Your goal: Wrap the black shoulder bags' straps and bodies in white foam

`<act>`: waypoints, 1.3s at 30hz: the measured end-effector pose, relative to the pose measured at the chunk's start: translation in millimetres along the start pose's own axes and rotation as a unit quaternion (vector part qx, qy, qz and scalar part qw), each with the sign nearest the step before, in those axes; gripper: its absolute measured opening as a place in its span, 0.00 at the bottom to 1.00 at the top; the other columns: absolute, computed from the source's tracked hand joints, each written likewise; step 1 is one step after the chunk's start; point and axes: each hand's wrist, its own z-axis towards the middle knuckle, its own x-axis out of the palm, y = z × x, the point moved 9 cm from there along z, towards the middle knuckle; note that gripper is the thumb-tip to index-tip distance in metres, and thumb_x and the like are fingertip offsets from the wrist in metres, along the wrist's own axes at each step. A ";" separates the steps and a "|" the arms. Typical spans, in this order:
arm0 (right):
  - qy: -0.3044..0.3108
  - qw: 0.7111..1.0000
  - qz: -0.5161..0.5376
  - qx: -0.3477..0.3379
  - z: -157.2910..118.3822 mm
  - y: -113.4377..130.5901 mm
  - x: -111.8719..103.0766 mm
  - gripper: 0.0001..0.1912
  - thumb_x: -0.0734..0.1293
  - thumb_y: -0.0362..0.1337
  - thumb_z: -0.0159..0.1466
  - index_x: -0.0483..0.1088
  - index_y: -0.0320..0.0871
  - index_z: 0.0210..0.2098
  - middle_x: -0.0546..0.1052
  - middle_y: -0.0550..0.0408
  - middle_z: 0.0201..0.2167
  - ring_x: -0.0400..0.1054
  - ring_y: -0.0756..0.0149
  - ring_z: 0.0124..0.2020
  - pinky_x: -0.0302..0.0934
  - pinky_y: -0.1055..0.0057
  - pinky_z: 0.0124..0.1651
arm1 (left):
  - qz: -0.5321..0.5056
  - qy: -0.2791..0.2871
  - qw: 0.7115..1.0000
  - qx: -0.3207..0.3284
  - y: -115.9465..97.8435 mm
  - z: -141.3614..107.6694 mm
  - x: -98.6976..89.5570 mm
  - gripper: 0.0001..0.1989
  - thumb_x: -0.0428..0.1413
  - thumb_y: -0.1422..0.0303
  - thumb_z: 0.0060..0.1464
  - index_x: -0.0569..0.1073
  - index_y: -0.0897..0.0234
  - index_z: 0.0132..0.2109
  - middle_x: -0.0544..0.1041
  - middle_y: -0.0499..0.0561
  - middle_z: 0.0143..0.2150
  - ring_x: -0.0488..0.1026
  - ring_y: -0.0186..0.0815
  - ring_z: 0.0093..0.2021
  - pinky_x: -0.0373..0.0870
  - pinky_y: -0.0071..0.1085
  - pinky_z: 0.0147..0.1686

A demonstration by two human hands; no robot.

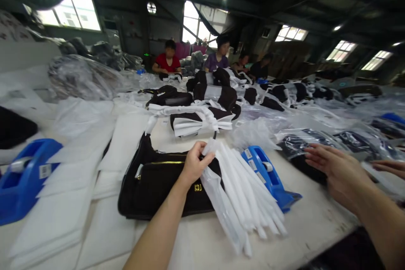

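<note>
Centrally, a black bag [142, 198] is laid flat on the pale table [306, 223], directly beneath and beside the left hand [198, 162], by whose forearm its front is partly crossed. By that hand, closed in a pinch between thumb and fingers, the upper end of a white strip [221, 206] is held; whether further strips are gripped with it cannot be told. The right hand [338, 173] is held up well to the right of the bag, its fingers loosely extended and nothing seen in its grasp, near some plastic-wrapped bags [306, 139]. Just beyond it, another person's hand [390, 166] is partly seen at the edge.

The bag's right end is covered by a fanned bundle of white strips [253, 196], beside which a blue tape dispenser [264, 168] is placed. At the far left, a second dispenser [23, 190] is set next to overlapped white sheets [68, 198]. Behind, more black bags [215, 93] are heaped, and co-workers [167, 63] are seated across the table.

On the bag, a gold zipper [166, 162] and a gold emblem [198, 187] are shown; its raised handle is largely covered by white wrapping [186, 110].
</note>
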 end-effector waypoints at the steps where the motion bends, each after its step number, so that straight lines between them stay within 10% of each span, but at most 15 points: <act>1: 0.052 0.997 -0.051 -0.004 -13.3 -3.1 24.4 0.09 0.66 0.22 0.62 0.79 0.34 0.36 0.79 0.32 0.40 0.74 0.68 0.30 0.67 0.66 0.32 | 0.000 -0.009 1.000 0.001 -0.7 -0.2 -1.0 0.13 0.59 0.62 0.52 0.68 0.63 0.41 0.71 0.46 0.32 0.67 0.31 0.32 0.63 0.28 0.36; 7: 0.327 0.929 -0.173 -0.034 -134.3 -46.5 174.1 0.14 0.72 0.31 0.58 0.77 0.37 0.44 0.79 0.43 0.40 0.73 0.64 0.28 0.64 0.75 0.21 | 0.012 -0.029 0.999 0.010 -6.3 -1.4 -1.9 0.13 0.61 0.64 0.51 0.66 0.62 0.39 0.70 0.44 0.30 0.66 0.31 0.30 0.62 0.27 0.34; 12: 0.368 0.903 -0.164 -0.152 -182.1 -69.4 227.7 0.38 0.75 0.30 0.50 0.67 0.44 0.60 0.79 0.53 0.39 0.69 0.70 0.27 0.62 0.76 0.25 | 0.019 -0.023 0.999 0.035 -12.6 -2.6 -1.5 0.13 0.61 0.65 0.51 0.66 0.63 0.41 0.74 0.47 0.34 0.71 0.33 0.34 0.65 0.27 0.36; 20: 0.343 0.897 -0.159 -0.231 -182.3 -80.6 231.5 0.41 0.67 0.38 0.56 0.52 0.43 0.68 0.77 0.51 0.42 0.70 0.67 0.32 0.65 0.70 0.31 | -0.076 0.039 0.993 0.079 -20.0 -3.7 4.0 0.14 0.53 0.72 0.56 0.67 0.65 0.50 0.75 0.54 0.46 0.74 0.38 0.47 0.68 0.34 0.50; 26: 0.269 0.871 -0.216 -0.350 -198.4 -63.7 226.9 0.30 0.65 0.36 0.58 0.64 0.42 0.60 0.75 0.49 0.44 0.70 0.66 0.33 0.64 0.72 0.28 | -0.084 0.032 0.994 0.069 -12.7 -4.0 3.1 0.13 0.53 0.64 0.62 0.68 0.64 0.52 0.75 0.54 0.46 0.73 0.37 0.46 0.68 0.32 0.49; 35: 0.274 0.869 -0.210 -0.354 -200.0 -69.7 223.5 0.26 0.67 0.36 0.58 0.68 0.42 0.56 0.77 0.51 0.40 0.69 0.65 0.34 0.66 0.68 0.34 | -0.064 0.022 0.997 0.039 -10.6 -0.9 1.9 0.15 0.53 0.62 0.61 0.68 0.64 0.52 0.76 0.54 0.49 0.75 0.38 0.46 0.70 0.31 0.47; 39: 0.329 0.908 -0.075 -0.249 -177.7 -73.3 209.7 0.28 0.70 0.42 0.61 0.65 0.47 0.60 0.76 0.51 0.46 0.72 0.65 0.39 0.68 0.67 0.40 | -0.050 0.007 0.999 0.009 -6.8 -1.3 -0.5 0.22 0.56 0.59 0.58 0.70 0.65 0.56 0.78 0.55 0.47 0.75 0.38 0.45 0.70 0.32 0.46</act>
